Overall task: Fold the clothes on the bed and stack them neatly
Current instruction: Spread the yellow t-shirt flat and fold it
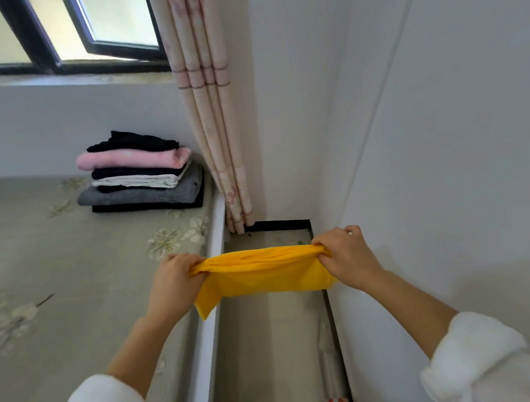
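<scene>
Both hands hold a yellow garment (260, 273) in the air, stretched level between them. The left hand (176, 284) grips the garment's left end with curled fingers; the right hand (345, 258) grips the right end the same way, knuckles up. The cloth is bunched along its top edge and hangs in a short doubled panel below, with one corner dropping lower at the left. It sits above the narrow floor gap (270, 344) between the bed (56, 283) and the right wall (461, 151), touching neither.

Both forearms are bare, with white fleecy sleeves (473, 362) pushed back.

A stack of folded clothes (141, 171) rests on the bed's far corner, near the wall under the window (60, 32). From top to bottom: black, pink, dark, white, grey, black. The bed cover is pale green with a flower print. A pink patterned curtain (207, 109) hangs just right of the stack, reaching the floor.
</scene>
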`<action>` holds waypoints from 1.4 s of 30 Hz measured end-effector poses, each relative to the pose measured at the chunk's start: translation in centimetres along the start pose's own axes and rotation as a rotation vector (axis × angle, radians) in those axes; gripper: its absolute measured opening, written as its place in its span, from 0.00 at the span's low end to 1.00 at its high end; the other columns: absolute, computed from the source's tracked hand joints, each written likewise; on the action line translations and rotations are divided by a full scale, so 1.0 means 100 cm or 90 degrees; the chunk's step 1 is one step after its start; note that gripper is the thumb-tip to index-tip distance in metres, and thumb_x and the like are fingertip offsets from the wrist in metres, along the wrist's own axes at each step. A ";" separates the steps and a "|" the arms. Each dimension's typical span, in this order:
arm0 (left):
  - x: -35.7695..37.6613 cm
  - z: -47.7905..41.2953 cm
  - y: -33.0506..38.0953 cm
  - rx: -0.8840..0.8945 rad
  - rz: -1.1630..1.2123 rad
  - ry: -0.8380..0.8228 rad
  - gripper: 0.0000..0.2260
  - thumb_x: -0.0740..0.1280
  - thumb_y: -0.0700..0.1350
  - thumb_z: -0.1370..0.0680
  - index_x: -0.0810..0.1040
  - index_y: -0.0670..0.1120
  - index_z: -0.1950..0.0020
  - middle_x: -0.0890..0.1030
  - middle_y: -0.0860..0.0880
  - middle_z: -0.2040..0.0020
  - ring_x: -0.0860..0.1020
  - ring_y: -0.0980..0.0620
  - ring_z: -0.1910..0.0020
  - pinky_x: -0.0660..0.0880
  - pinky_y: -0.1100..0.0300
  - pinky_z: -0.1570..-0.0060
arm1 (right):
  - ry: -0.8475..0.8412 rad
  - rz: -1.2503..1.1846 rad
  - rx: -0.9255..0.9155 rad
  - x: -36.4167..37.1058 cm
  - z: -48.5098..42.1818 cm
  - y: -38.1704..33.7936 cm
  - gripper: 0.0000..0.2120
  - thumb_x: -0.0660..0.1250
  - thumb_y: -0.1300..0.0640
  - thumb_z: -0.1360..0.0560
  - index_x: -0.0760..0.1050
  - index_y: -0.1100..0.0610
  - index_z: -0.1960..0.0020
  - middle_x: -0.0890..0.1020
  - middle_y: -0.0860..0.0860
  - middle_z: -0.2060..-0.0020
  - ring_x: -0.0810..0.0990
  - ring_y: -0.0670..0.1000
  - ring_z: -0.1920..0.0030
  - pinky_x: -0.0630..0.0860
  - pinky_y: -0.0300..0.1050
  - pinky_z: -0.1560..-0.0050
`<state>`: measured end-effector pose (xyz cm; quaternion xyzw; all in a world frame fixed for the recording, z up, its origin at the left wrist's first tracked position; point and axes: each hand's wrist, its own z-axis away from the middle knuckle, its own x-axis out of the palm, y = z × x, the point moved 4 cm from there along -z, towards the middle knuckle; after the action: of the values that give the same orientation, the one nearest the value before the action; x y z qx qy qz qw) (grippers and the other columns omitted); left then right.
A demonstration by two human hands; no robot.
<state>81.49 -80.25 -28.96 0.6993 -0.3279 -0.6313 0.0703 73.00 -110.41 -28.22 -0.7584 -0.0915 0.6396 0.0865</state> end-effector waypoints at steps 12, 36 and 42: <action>-0.027 -0.173 -0.091 -0.110 -0.099 0.122 0.11 0.66 0.38 0.23 0.81 0.46 0.44 0.82 0.46 0.49 0.74 0.41 0.48 0.73 0.48 0.53 | -0.019 -0.032 -0.156 0.030 -0.253 -0.016 0.11 0.60 0.47 0.21 0.77 0.50 0.46 0.81 0.47 0.49 0.76 0.50 0.46 0.56 0.44 0.49; -0.158 -0.478 -0.288 -0.370 -0.098 0.361 0.20 0.57 0.46 0.28 0.81 0.51 0.40 0.84 0.41 0.54 0.80 0.37 0.53 0.77 0.49 0.55 | -0.129 -0.415 -0.187 0.075 -0.652 -0.158 0.01 0.70 0.54 0.26 0.80 0.50 0.56 0.78 0.43 0.67 0.74 0.40 0.65 0.67 0.32 0.66; -0.168 -0.531 -0.327 -0.396 -0.030 0.442 0.17 0.59 0.44 0.25 0.80 0.49 0.39 0.83 0.39 0.48 0.80 0.37 0.52 0.77 0.47 0.52 | -0.092 -0.473 -0.184 0.081 -0.727 -0.177 0.02 0.72 0.56 0.28 0.80 0.50 0.58 0.79 0.45 0.66 0.74 0.42 0.65 0.70 0.35 0.65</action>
<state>143.14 -62.50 -21.43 0.8223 -0.0639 -0.4296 0.3677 145.49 -92.30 -19.38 -0.6315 -0.4540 0.5968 0.1974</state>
